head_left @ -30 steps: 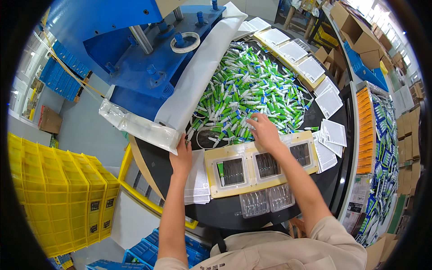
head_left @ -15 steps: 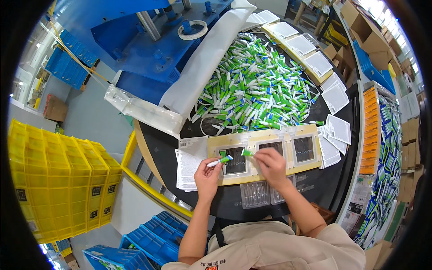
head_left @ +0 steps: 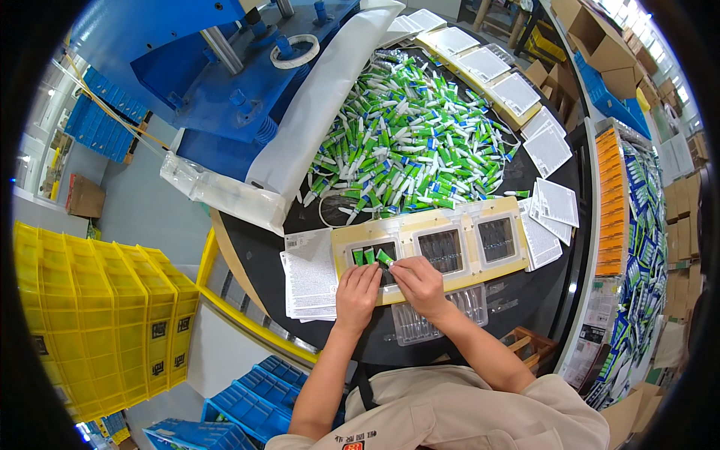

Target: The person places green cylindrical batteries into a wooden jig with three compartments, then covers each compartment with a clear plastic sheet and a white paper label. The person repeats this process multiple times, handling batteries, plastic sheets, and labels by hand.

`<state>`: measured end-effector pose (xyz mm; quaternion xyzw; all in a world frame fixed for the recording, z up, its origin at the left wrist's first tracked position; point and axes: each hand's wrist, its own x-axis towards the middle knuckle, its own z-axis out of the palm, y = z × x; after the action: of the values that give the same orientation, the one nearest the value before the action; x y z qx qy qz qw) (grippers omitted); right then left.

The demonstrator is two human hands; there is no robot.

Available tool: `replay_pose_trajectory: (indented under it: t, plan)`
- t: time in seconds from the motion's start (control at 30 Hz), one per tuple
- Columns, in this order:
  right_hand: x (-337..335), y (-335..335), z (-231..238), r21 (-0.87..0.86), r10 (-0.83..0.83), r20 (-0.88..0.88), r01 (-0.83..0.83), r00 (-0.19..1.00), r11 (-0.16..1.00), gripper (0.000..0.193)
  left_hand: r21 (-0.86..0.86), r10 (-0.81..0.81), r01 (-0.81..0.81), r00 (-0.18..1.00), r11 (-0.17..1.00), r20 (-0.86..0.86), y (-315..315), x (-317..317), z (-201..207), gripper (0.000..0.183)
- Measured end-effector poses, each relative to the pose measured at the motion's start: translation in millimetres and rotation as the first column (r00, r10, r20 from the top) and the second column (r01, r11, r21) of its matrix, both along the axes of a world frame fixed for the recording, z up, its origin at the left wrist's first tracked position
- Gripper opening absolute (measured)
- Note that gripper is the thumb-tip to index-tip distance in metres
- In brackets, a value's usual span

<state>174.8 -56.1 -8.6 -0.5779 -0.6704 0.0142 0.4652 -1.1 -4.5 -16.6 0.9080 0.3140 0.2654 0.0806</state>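
Note:
A cream-coloured frame with three windows lies before me on the black round table. In its left window, small green tubes lie side by side. My left hand is closed at that window, its fingertips on the lower ends of the two leftmost tubes and hiding them. My right hand pinches another green-and-white tube, tilted over the same window. Clear plastic blisters show in the middle window and the right window.
A heap of green-and-white tubes lies beyond the frame. Printed cards are stacked at its left, more cards at its right. A clear blister tray lies in front. A blue press stands far left, yellow crates nearer.
Both hands have moved down to the frame's left window with the tubes they held raised. More tubes show in that window. The whole view has shifted slightly.

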Motion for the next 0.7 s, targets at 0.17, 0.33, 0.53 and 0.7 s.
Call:
replay_pose_trajectory:
  t: [0.17,0.33,0.53,0.7]
  plan:
    - [-21.0,1.1,-15.8,-0.048,-0.015,0.002,0.015,1.0,0.999,0.02,-0.075,0.02,-0.02,1.0,0.997,0.002,-5.5,-6.0,-5.5,0.031]
    - [-14.3,11.1,2.1,-0.067,-0.043,0.081,0.048,0.996,0.997,0.019,-0.111,-0.008,0.007,1.0,0.994,-0.006,1.3,-10.6,-5.5,0.032]
    - [71.4,97.1,15.7,-0.098,-0.055,0.36,0.096,0.931,0.991,0.017,-0.212,-0.022,0.018,1.0,0.977,-0.014,-1.0,-8.1,4.6,0.039]
    - [80.9,145.1,-3.6,-0.368,0.291,0.677,-0.032,0.676,0.929,0.014,-0.173,-0.133,0.107,0.981,0.979,-0.143,1.2,-9.4,1.8,0.036]
